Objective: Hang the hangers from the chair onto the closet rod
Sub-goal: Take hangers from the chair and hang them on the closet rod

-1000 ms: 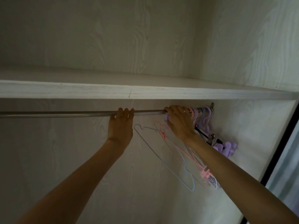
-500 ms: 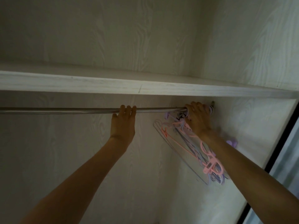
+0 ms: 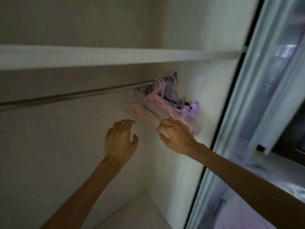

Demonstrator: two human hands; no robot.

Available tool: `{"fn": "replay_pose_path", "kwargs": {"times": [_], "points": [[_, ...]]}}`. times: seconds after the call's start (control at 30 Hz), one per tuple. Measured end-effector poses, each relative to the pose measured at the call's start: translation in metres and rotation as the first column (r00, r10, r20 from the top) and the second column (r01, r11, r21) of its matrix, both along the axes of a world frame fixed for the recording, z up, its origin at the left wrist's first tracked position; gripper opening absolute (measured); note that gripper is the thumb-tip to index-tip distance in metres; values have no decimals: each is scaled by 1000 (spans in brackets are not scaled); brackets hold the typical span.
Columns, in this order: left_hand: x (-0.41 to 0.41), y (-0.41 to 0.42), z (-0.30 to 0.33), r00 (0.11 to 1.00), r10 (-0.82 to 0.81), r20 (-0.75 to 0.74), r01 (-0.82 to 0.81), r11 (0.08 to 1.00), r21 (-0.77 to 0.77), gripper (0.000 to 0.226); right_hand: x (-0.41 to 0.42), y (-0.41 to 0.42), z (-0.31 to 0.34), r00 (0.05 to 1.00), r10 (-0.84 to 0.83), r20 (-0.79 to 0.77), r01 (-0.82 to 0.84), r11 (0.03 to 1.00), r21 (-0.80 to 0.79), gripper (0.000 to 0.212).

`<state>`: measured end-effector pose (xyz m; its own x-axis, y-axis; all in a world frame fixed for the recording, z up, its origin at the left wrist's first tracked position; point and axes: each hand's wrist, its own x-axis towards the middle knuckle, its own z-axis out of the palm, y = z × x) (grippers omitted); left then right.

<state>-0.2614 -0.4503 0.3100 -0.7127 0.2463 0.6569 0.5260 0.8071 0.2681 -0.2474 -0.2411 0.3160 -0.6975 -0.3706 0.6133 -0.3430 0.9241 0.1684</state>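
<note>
A bunch of thin pink, lilac and pale wire and plastic hangers hangs by its hooks at the right end of the grey metal closet rod, right against the pale wood-grain side wall. The frame is blurred, so the hangers can't be counted. The left hand is below the rod with fingers spread, holding nothing. The right hand is at the lower edge of the bunch, fingers loosely curled and touching it. A white shelf runs just above the rod.
</note>
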Motion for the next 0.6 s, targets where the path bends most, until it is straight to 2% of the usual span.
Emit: {"fn": "replay_pose_path", "kwargs": {"times": [0.1,0.2,0.27,0.37,0.47,0.6], "points": [[17,33,-31,963,-101,249,106,994,-4,27,54,18,-36,966,-127,225,152,983,-98,14],[43,74,-60,887,-185,423,227,972,-51,20,107,52,-69,835,-272,478,370,921,-121,20],[58,92,-77,810,-246,531,328,942,-64,16,134,73,-90,755,-330,567,460,883,-99,22],[83,126,-104,643,-332,690,508,859,-60,14,182,107,-122,599,-410,688,599,800,-44,22],[118,189,-141,494,-363,790,635,771,-43,13,247,161,-157,438,-462,771,752,658,-32,24],[160,255,-187,265,-375,888,681,725,103,11,319,222,-196,250,-354,901,891,448,-71,21]]}}
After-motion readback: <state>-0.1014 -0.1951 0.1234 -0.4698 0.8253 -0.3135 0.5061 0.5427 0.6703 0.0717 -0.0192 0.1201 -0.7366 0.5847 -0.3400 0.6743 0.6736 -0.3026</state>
